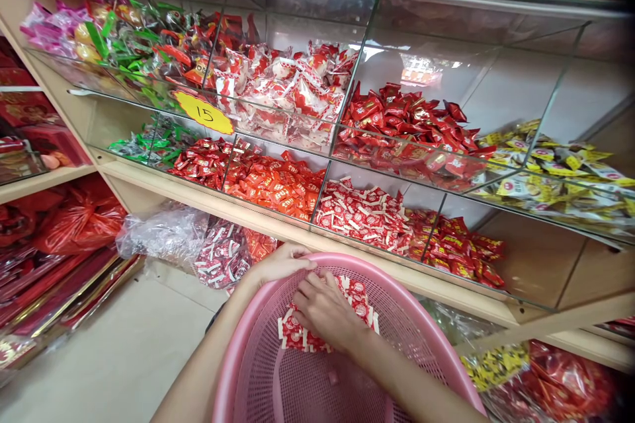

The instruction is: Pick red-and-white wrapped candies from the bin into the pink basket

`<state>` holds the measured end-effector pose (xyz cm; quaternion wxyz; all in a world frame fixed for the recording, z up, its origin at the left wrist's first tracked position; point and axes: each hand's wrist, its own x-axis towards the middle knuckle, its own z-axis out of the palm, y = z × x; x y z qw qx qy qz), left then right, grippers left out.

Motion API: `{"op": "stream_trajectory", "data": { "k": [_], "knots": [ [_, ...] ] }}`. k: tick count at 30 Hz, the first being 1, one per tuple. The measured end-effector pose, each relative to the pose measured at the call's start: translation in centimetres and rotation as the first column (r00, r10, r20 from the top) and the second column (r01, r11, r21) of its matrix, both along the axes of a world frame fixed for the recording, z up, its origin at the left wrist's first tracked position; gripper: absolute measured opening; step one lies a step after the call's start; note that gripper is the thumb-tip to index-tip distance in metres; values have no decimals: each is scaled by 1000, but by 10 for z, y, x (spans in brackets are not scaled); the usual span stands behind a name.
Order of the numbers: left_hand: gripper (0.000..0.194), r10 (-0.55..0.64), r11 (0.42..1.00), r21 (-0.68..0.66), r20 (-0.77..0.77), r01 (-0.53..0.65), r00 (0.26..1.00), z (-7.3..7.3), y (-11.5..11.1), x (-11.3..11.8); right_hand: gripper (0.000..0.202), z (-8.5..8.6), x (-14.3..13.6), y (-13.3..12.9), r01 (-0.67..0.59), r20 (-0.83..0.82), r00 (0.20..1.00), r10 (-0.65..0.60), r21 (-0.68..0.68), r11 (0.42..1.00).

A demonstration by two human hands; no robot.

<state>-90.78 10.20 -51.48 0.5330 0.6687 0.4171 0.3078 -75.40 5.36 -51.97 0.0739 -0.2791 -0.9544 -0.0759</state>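
My left hand [285, 264] is closed over the far left rim of a pink plastic basket [238, 344] with perforated sides. Inside the basket, my right hand [322, 310] rests on a heap of small red-and-white wrapped candies [354, 294]. Its fingers are bent down into the heap, and their tips are partly hidden among the wrappers. Just beyond the basket, similar red-and-white wrapped candies [364, 215] fill a clear compartment on the lower shelf.
Glass-fronted shelves [278, 225] hold several sorts of wrapped sweets. A yellow price tag [204, 112] reads 15. Under the shelf lie bagged candies [223, 254] at left and more bags [565, 370] at right. Red packages [79, 218] stand in the left unit.
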Motion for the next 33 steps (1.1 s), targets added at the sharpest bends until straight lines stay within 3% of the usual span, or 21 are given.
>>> {"op": "stream_trajectory", "data": {
  "k": [9, 14, 23, 26, 29, 31, 33],
  "knots": [
    [25, 0, 1000, -21, 21, 0, 1000, 4, 0, 2, 17, -1, -3, 2, 24, -27, 999, -23, 15, 1000],
    [24, 8, 999, -39, 16, -7, 1000, 6, -1, 3, 16, -1, -1, 1, -66, -18, 998, 65, -25, 998],
    [22, -18, 999, -33, 41, 19, 999, 2, 0, 1, 19, -4, -3, 4, -26, -23, 999, 25, -30, 999],
    [21, -3, 1000, 0, 9, 3, 1000, 2, 1, 1, 26, 7, 0, 1, -59, -76, 995, 57, -32, 998],
    [22, 3, 999, 49, -18, -2, 1000, 2, 2, 0, 29, 33, 9, 4, -99, -161, 982, 95, -21, 995],
    [25, -5, 998, 69, -26, 7, 1000, 2, 2, 0, 28, 53, 18, 14, -63, -243, 968, 58, -11, 998],
    [28, -8, 998, 69, -39, 10, 999, 3, 2, -1, 26, 70, 25, 31, 52, -342, 938, -56, -20, 998]
  ]
}}
